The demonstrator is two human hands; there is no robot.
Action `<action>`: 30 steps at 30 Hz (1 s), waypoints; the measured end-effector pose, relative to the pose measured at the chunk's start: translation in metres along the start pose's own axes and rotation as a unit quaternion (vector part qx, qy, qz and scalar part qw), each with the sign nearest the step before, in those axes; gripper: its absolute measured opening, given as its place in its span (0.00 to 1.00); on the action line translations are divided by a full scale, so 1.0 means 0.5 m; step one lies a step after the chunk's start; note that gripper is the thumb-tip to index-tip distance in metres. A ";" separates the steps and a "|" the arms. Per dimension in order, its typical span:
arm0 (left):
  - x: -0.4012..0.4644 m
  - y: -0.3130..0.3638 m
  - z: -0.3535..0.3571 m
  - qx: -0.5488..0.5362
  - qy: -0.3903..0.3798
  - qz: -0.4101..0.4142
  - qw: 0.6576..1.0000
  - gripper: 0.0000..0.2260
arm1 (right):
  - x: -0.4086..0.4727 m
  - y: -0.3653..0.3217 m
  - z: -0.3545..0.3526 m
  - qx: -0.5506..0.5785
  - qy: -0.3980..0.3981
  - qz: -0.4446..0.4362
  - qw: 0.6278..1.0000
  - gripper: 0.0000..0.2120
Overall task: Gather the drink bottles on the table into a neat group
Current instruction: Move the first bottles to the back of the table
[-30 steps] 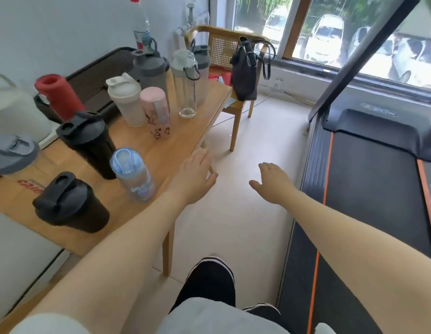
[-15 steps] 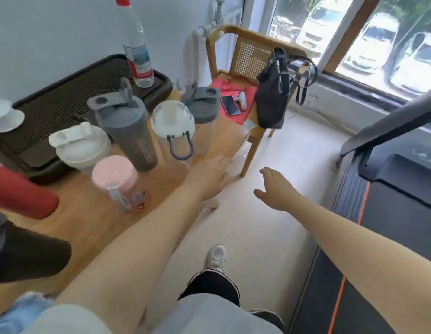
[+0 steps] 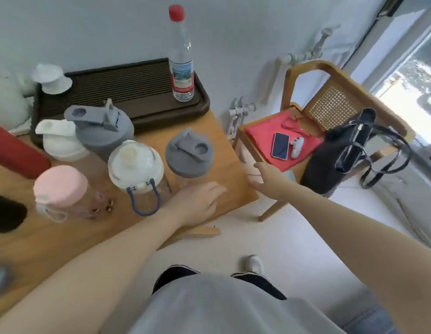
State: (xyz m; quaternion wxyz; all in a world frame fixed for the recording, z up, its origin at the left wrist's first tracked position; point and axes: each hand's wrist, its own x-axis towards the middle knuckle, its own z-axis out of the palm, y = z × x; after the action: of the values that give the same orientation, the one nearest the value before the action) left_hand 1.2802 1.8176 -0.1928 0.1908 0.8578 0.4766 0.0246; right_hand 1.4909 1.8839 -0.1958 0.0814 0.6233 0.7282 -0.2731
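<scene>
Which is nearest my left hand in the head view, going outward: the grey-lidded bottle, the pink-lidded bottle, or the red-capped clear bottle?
From the left hand:
1. Grey-lidded bottle, just beyond the fingers, near the table's right end.
2. Pink-lidded bottle, off to the left.
3. Red-capped clear bottle, upright on the dark tray by the wall.

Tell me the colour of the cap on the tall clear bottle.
Red cap, seen in the head view.

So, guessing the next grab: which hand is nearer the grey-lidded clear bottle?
Left. The left hand is just below the grey-lidded clear bottle; the right hand hovers off the table edge.
</scene>
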 end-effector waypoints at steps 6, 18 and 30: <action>0.016 0.078 0.043 -0.038 0.016 -0.181 0.983 0.18 | 0.066 0.036 -0.057 -0.065 -0.069 -0.188 0.978 0.31; -0.078 0.190 0.040 -0.228 0.289 -0.559 0.742 0.24 | 0.021 -0.106 -0.114 0.160 -0.095 -0.437 0.880 0.50; -0.125 0.114 -0.119 -0.048 0.439 -0.534 0.720 0.42 | 0.052 -0.234 -0.147 -0.012 -0.060 -0.451 0.890 0.42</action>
State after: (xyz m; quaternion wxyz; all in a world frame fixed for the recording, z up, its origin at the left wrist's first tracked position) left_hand 1.2790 1.7568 -0.1089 -0.0179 0.3434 0.8845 0.3152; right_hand 1.3902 1.9342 -0.1116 0.0007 0.2091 0.9281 -0.3081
